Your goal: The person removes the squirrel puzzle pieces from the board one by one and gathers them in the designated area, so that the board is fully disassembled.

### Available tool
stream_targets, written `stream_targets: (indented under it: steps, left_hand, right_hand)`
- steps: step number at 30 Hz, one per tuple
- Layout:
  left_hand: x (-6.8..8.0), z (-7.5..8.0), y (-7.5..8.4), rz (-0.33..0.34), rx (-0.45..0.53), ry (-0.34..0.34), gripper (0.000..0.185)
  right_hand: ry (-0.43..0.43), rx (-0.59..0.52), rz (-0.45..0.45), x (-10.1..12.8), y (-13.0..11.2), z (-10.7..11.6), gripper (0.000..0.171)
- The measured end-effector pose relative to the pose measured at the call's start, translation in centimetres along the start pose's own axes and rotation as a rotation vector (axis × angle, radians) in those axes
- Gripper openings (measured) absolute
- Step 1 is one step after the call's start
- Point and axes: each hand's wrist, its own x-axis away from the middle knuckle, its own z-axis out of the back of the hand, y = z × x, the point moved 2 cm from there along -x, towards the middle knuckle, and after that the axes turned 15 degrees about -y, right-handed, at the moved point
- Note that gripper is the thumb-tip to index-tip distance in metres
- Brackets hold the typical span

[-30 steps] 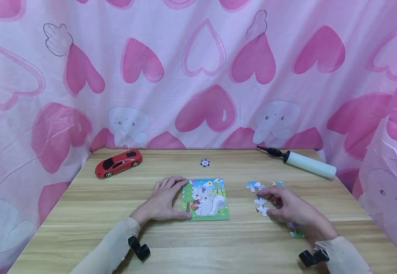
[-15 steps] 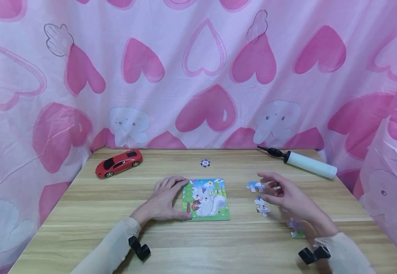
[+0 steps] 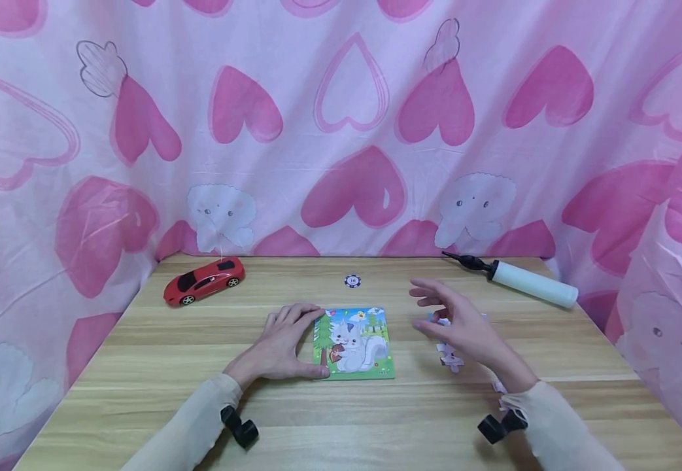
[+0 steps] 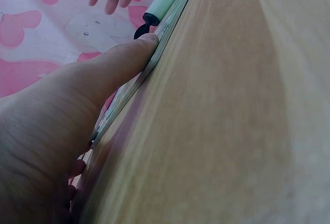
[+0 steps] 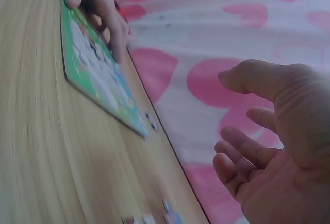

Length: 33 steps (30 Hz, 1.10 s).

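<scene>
A square picture puzzle board (image 3: 355, 345), with a white squirrel on a green and blue scene, lies flat on the table. My left hand (image 3: 282, 343) holds its left side, thumb at the near edge and index finger at the far left corner; the left wrist view shows the thumb (image 4: 124, 59) on the board's edge. My right hand (image 3: 461, 327) hovers right of the board, fingers parted, holding nothing. Beneath it lie several loose jigsaw pieces (image 3: 450, 360), partly covered by the hand. In the right wrist view my right hand (image 5: 278, 131) is raised above the table.
At the back left stands a red toy car (image 3: 204, 281). A poker chip (image 3: 352, 280) lies behind the board. A white and black hand pump (image 3: 531, 282) rests at the back right. A pink heart-print curtain (image 3: 352, 190) hangs behind the wooden table (image 3: 341, 425).
My right hand draws back from the loose pieces, lifting and moving left toward the board, with its fingers spreading. The left hand and the board stay put.
</scene>
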Motion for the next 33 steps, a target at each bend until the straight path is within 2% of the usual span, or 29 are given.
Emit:
stream_targets:
  steps: [14,18,26,33]
  left_hand:
    - [0.0,0.1,0.2,-0.022,0.002,0.014,0.122]
    - [0.0,0.0,0.1,-0.02,-0.001,0.015,0.123]
    - [0.0,-0.1,-0.1,-0.003,-0.008,0.002,0.124]
    - [-0.1,0.0,-0.1,0.0,-0.013,-0.008,0.122]
  right_hand:
    - [-0.084,-0.106,0.025,-3.3,-2.0,-3.9,0.072]
    - [-0.117,-0.092,0.039,-3.5,-2.1,-5.1,0.072]
    - [-0.18,-0.068,-0.02,-3.8,-1.4,-7.9,0.075]
    - [-0.215,-0.022,-0.011,-3.8,-0.9,-8.9,0.074]
